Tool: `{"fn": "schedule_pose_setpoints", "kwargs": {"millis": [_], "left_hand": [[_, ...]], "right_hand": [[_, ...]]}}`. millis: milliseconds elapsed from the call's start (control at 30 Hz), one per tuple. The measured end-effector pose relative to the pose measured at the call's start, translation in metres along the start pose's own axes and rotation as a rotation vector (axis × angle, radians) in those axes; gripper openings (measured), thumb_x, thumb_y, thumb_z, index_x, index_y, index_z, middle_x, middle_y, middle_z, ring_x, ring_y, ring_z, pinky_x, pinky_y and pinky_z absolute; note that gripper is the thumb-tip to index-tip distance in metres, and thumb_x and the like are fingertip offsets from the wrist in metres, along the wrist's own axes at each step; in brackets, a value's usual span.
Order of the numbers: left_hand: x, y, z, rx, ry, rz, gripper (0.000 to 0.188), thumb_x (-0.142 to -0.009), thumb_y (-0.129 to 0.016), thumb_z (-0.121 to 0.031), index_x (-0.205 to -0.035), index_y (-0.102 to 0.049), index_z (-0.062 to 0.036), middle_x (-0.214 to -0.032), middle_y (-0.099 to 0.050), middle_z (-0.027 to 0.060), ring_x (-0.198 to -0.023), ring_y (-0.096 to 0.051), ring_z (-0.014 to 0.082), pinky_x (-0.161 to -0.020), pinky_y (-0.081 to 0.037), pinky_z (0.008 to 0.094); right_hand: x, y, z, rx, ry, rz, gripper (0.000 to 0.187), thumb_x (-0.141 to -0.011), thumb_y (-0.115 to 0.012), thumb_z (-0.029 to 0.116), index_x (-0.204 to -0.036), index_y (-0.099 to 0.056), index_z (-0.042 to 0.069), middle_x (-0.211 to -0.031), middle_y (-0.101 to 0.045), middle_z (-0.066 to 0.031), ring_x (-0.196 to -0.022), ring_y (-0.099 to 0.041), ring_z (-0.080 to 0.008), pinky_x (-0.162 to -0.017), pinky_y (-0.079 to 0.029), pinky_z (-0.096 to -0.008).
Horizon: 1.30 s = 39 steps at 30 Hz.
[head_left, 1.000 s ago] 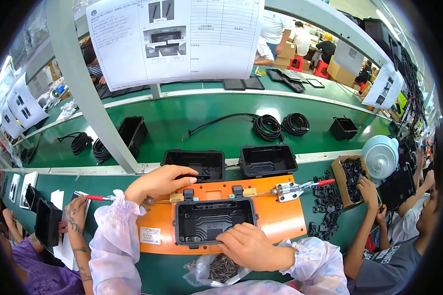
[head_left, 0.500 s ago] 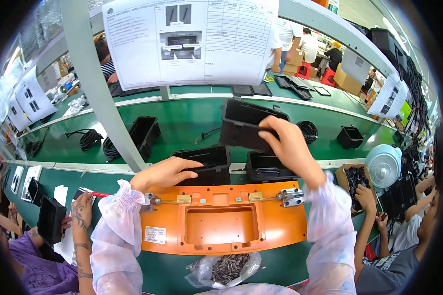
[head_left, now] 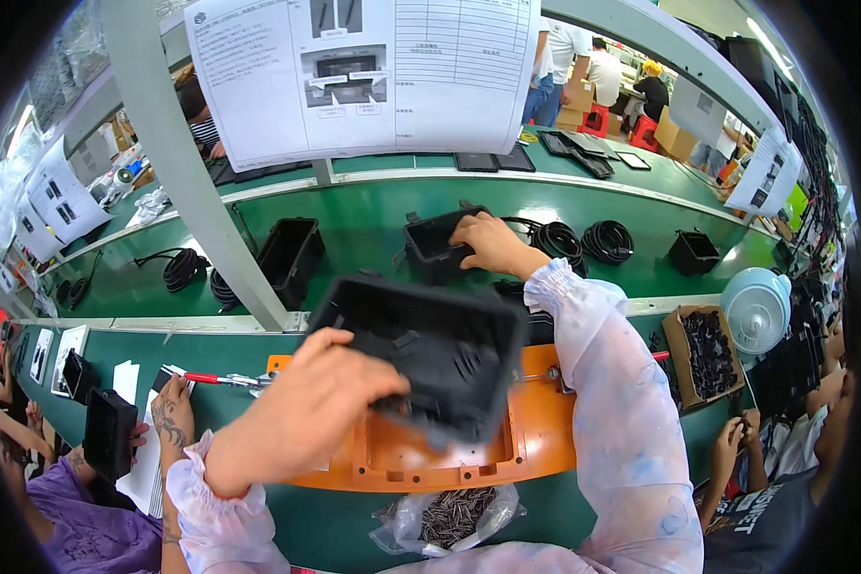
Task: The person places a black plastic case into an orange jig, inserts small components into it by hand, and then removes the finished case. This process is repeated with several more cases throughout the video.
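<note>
My left hand [head_left: 301, 411] grips the near left edge of an open black plastic box [head_left: 421, 335], thumb side against its wall. The box is tilted toward me and blurred, above the orange fixture [head_left: 540, 445], hiding part of its recess. Farther off, my right hand [head_left: 493, 247] has its fingers curled over the rim of a second black box [head_left: 429, 244] on the green conveyor surface [head_left: 364, 215]. A third black box [head_left: 538, 325] is partly hidden behind the held box and my right sleeve.
A plastic bag of small metal pins [head_left: 454, 517] lies nearest me. Coiled black cables [head_left: 607, 242] and another black box [head_left: 292, 258] rest on the conveyor surface. At right stand a carton of black parts [head_left: 703, 354] and a fan [head_left: 756, 311]. Co-workers' hands [head_left: 170, 416] flank me.
My right hand has moved its box left and down onto the conveyor surface. My left hand has lifted the other box from behind the fixture and brought it toward me, tilting it.
</note>
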State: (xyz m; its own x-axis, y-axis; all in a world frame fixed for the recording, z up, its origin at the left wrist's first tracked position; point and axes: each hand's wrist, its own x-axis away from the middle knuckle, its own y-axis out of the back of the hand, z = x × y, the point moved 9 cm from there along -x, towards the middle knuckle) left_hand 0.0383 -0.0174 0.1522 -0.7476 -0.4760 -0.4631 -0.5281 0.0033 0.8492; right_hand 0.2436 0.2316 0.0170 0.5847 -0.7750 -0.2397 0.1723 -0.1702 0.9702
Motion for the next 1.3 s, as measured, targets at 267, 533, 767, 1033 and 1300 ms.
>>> {"fn": "schedule_pose_setpoints", "kwargs": {"millis": [267,533,767,1033,1300], "left_hand": [[0.010,-0.034,-0.054,0.046,-0.295,0.226,0.021,-0.091,-0.068,-0.013,-0.112,-0.068,-0.0096,-0.119,-0.068,0.0037,-0.125,-0.061,0.0268,-0.119,-0.030,0.0628],[0.010,-0.045,-0.052,0.117,-0.382,0.189,0.020,-0.090,-0.070,-0.012,-0.109,-0.064,-0.0090,-0.138,-0.062,0.0106,-0.145,-0.048,0.0322,-0.121,-0.032,0.0579],[0.003,-0.048,-0.018,-0.115,-0.302,0.109,0.029,-0.089,-0.063,-0.011,-0.118,-0.065,-0.0118,-0.158,-0.050,0.0056,-0.150,-0.041,0.0298,-0.122,-0.030,0.0555],[0.004,-0.031,0.044,-0.023,0.051,0.105,0.080,-0.074,-0.069,0.010,-0.149,-0.054,-0.0121,-0.154,-0.052,0.0107,-0.146,-0.044,0.0365,-0.118,-0.036,0.0522],[0.011,-0.017,-0.011,0.176,-0.036,-0.002,0.040,-0.087,-0.079,-0.021,-0.122,-0.069,-0.0036,-0.121,-0.071,0.0129,-0.112,-0.068,0.0341,-0.097,-0.053,0.0445]], "right_hand": [[0.093,0.102,0.127,-0.879,0.423,0.241,0.089,-0.082,-0.063,-0.008,-0.162,-0.037,0.019,-0.166,-0.032,-0.0100,-0.151,-0.033,-0.0287,-0.116,-0.038,-0.0409],[0.173,0.153,0.160,-0.699,0.516,0.106,0.071,-0.087,-0.075,0.015,-0.153,-0.052,0.014,-0.169,-0.024,-0.0186,-0.157,-0.018,-0.0442,-0.123,-0.024,-0.0559],[0.181,0.160,0.193,-0.460,0.522,-0.005,0.026,-0.081,-0.084,0.022,-0.101,-0.076,0.009,-0.118,-0.071,-0.0075,-0.123,-0.059,-0.0332,-0.105,-0.043,-0.0498],[0.187,0.152,0.227,-0.305,0.332,-0.292,0.032,-0.065,-0.085,0.007,-0.094,-0.071,0.003,-0.098,-0.071,-0.0070,-0.088,-0.062,-0.0276,-0.074,-0.053,-0.0369],[0.201,0.142,0.257,-0.157,0.202,-0.420,0.032,-0.067,-0.080,0.005,-0.096,-0.069,-0.004,-0.100,-0.070,-0.0139,-0.076,-0.063,-0.0263,-0.063,-0.050,-0.0353]]}}
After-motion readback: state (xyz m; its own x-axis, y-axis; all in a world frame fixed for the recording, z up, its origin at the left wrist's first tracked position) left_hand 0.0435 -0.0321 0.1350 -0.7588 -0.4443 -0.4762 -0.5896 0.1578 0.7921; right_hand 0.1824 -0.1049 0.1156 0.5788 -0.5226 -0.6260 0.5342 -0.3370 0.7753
